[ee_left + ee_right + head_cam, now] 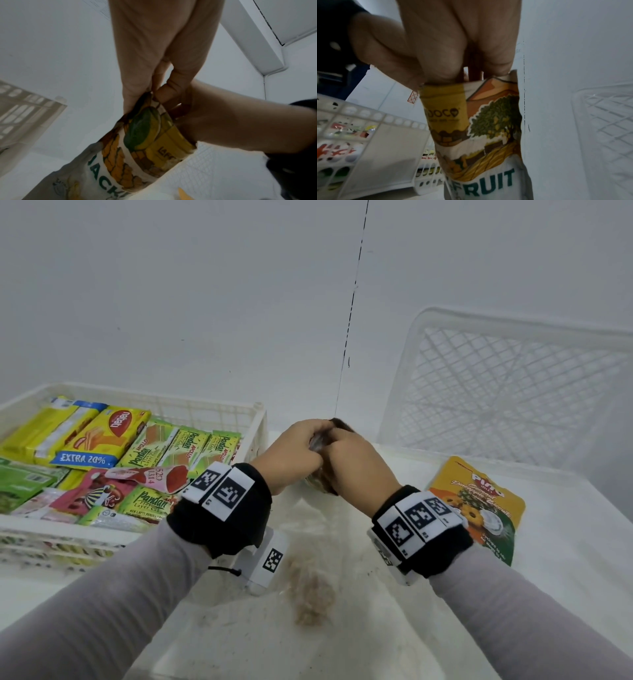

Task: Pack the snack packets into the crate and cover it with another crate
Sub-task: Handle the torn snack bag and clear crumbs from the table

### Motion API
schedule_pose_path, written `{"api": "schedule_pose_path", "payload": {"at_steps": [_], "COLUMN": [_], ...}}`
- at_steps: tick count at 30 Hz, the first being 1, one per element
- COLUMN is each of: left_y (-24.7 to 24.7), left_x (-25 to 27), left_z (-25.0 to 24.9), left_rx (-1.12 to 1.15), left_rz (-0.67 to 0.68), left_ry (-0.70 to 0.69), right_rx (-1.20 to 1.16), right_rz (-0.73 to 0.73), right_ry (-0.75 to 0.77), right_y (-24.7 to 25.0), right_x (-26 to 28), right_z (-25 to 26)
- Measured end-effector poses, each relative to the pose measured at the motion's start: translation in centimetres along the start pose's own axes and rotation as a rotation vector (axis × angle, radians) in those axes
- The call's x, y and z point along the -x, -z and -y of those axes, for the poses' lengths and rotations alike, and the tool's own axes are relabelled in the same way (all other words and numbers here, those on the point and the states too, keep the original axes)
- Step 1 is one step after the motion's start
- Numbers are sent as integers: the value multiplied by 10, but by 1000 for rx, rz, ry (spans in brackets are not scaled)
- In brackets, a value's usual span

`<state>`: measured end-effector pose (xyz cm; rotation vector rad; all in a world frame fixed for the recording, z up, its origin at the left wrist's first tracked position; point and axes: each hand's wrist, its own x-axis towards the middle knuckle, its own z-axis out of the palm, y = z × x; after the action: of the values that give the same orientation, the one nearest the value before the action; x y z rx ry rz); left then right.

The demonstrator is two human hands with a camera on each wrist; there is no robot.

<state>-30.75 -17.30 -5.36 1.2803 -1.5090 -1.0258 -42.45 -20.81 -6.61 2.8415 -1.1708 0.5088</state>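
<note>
Both hands [322,455] hide jackfruit packet [488,135] top.

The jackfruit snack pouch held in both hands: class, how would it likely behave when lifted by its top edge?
The jackfruit snack pouch probably hangs floppy: it creases under the right hand and left hand. Likely light, since fingertip pinches hold it.

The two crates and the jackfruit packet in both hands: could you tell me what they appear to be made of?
Filled crate and empty crate: apparently rigid white moulded plastic, matt, judging by the lattice walls and thick rims. Jackfruit packet: seemingly thin flexible printed film or laminate, since it creases where the left hand and right hand pinch its top; the pictures leave plastic or paper-backed open.
</note>
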Motion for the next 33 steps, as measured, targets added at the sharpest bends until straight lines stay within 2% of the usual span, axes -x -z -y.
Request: {"api": "schedule_pose_path", "payload": {"at_steps": [2,5,6,9,10,11,12,13,14,15,16,17,18,19,21,24,26,31,33], "left_y": [-3,-8,-9,-11,-11,-11,-12,-13,-16,-19,-23,-26,-29,-30,-32,-32,-34,-35,-34], "left_x": [2,4,5,5,6,6,7,8,8,6,4,1,-2,-6,-13,-20,-23,-29,-31], "left_z": [0,0,1,3,4,4,3,2,3,7,11,17,23,30,43,60,66,66,63], "left_rx": [6,17,22,-2,-23,-45,-70,-109,-158,-208,-256,-298,-330,-351,-334,-275,-286,-265,-252], "left_rz": [11,33,48,109,131,151,166,168,165,158,146,127,103,64,-25,-85,-109,-187,-192], "left_ry": [-1,-1,1,-11,-19,-35,-61,-94,-134,-172,-197,-205,-209,-200,-147,-99,-77,-3,15], "right_rx": [54,99,98,118,167,345,480,705,787,697,574,409,141,56,-32,-156,-205,-193,-154], "right_rz": [117,371,443,629,698,790,1056,1209,1214,1123,863,662,625,636,651,527,473,490,452], "right_ry": [-39,-108,-175,-245,-224,-203,-259,-274,-296,-230,-130,-139,-138,-122,-87,-110,-121,32,1], "right_y": [-4,-11,-13,-6,-9,-9,-12,-10,-3,-4,-6,4,16,28,36,41,50,61,66], "right_x": [-7,-16,-18,-21,-23,-30,-29,-29,-28,-29,-24,-20,-19,-17,-16,-19,-19,-15,-18], "right_z": [-1,0,-1,-3,0,10,23,22,20,12,3,-8,-15,-21,-33,-45,-50,-46,-50]}}
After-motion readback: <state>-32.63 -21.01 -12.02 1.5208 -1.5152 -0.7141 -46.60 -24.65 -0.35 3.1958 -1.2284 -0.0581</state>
